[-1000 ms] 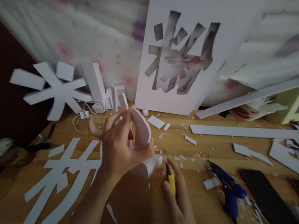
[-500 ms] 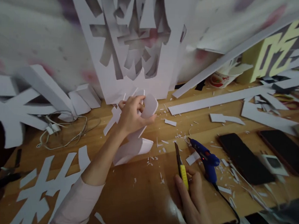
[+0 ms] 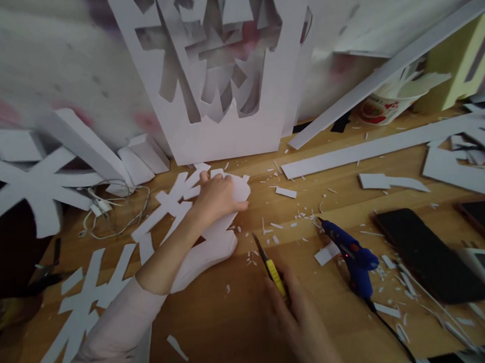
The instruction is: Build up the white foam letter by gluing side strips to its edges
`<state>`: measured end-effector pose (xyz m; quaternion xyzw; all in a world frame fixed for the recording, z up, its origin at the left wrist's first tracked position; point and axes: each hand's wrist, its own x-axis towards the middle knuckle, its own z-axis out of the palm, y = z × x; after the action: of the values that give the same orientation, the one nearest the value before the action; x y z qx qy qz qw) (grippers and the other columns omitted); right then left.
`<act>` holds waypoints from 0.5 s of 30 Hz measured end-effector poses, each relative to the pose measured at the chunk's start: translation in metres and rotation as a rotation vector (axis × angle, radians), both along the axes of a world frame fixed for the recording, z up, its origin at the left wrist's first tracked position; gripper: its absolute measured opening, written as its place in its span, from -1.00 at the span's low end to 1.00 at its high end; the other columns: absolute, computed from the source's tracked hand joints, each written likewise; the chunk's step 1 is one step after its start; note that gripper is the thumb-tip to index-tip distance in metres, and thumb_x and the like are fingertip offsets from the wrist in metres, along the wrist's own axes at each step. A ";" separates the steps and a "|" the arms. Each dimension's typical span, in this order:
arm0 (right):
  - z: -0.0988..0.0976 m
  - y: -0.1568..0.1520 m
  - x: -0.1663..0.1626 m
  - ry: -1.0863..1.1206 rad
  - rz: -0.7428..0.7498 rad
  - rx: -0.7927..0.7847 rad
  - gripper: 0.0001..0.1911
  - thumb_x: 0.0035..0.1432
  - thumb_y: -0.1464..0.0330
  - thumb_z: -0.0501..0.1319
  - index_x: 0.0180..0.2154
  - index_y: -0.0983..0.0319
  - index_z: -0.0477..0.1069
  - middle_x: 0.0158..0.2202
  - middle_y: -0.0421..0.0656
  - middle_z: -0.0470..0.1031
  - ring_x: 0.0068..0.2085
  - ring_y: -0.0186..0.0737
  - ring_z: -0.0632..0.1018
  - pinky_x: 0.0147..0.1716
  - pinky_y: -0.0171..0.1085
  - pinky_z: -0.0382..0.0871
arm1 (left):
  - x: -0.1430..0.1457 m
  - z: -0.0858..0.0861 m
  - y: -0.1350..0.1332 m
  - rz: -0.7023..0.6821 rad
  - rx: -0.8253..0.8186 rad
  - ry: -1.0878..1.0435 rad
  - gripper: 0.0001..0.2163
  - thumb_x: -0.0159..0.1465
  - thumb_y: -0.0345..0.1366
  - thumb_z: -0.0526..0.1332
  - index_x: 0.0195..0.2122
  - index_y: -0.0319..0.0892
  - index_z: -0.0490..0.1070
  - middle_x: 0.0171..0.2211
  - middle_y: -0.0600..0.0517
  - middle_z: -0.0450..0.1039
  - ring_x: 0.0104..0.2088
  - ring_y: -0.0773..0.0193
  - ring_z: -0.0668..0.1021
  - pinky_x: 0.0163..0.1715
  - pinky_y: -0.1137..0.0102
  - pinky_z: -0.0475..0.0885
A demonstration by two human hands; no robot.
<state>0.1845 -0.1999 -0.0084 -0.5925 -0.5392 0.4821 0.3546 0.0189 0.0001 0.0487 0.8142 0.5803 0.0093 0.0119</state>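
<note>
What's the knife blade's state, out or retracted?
Out: the blade projects beyond the yellow knife gripped in the right hand.

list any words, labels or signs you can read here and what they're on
"米": white foam cut-out at the left, as far as its strokes show.
White board: cut-out character, cropped at the top, unreadable.
Yellow box: cut-out strokes, cropped, unreadable.
Paper cup: red print, too blurred.
Flat paper cut-out: partly hidden, unreadable.
Yellow knife, glue gun: no readable marks.

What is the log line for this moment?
left hand: holding curved white foam-board piece on wooden table | right hand: gripping yellow utility knife
</note>
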 end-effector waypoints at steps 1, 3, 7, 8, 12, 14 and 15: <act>-0.002 0.000 -0.003 -0.020 0.036 0.032 -0.69 0.35 0.23 0.06 0.06 0.17 0.32 -0.10 -0.05 0.54 -0.04 -0.04 0.57 -0.04 -0.14 0.46 | -0.007 -0.003 -0.002 0.021 -0.006 0.009 -0.55 0.07 0.06 0.26 -0.28 -0.28 0.46 -0.31 -0.27 0.55 -0.18 -0.17 0.53 -0.01 -0.06 0.19; -0.006 0.000 -0.011 -0.060 0.106 0.093 -0.61 0.32 0.32 0.06 0.16 0.17 0.27 0.06 0.00 0.50 0.11 -0.01 0.50 0.09 -0.05 0.40 | -0.021 -0.008 -0.009 0.068 -0.023 0.031 -0.54 0.13 0.07 0.22 -0.23 -0.30 0.46 -0.33 -0.27 0.55 -0.17 -0.20 0.53 -0.02 -0.08 0.19; -0.014 0.001 -0.025 -0.119 0.176 0.130 -0.45 0.28 0.42 0.01 0.29 0.24 0.15 0.19 0.08 0.41 0.21 0.00 0.43 0.16 0.06 0.35 | -0.047 -0.013 -0.038 0.162 -0.024 0.013 -0.43 0.31 0.07 0.07 0.13 -0.33 0.32 -0.19 -0.28 0.56 -0.07 -0.19 0.52 -0.04 -0.08 0.23; -0.014 0.003 -0.027 -0.141 0.185 0.124 -0.45 0.28 0.42 0.01 0.29 0.25 0.17 0.19 0.09 0.42 0.20 0.01 0.45 0.16 0.07 0.37 | -0.051 -0.013 -0.050 0.176 0.014 -0.011 -0.45 0.35 0.02 0.04 0.21 -0.32 0.25 -0.06 -0.31 0.51 0.00 -0.19 0.50 -0.02 -0.09 0.23; -0.010 0.012 -0.029 -0.250 0.207 0.118 -0.49 0.32 0.37 -0.02 0.26 0.29 0.26 0.16 0.15 0.45 0.14 0.08 0.51 0.07 0.10 0.45 | -0.062 -0.018 -0.108 0.080 0.163 -0.167 -0.60 0.41 -0.22 0.00 0.26 -0.08 0.20 0.21 -0.16 0.33 0.22 0.02 0.36 0.18 0.08 0.16; -0.008 0.017 -0.028 -0.293 0.229 0.119 -0.49 0.33 0.36 -0.03 0.27 0.29 0.26 0.15 0.16 0.47 0.13 0.11 0.52 0.03 0.09 0.49 | -0.066 -0.026 -0.130 -0.019 0.123 -0.132 -0.46 0.38 -0.29 0.05 0.38 -0.08 -0.01 0.36 -0.16 0.14 0.35 0.05 0.17 0.26 0.14 0.06; -0.008 0.019 -0.028 -0.306 0.246 0.119 -0.48 0.33 0.35 -0.02 0.28 0.28 0.25 0.14 0.15 0.47 0.13 0.12 0.52 0.00 0.09 0.51 | -0.066 -0.030 -0.137 -0.041 0.102 -0.091 -0.41 0.37 -0.28 0.08 0.40 -0.12 -0.07 0.37 -0.16 0.12 0.38 0.03 0.10 0.29 0.14 -0.02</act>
<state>0.1562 -0.1807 -0.0161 -0.5666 -0.6825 0.3934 0.2414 -0.0473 -0.1372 0.0184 0.8242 0.5612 0.0756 -0.0030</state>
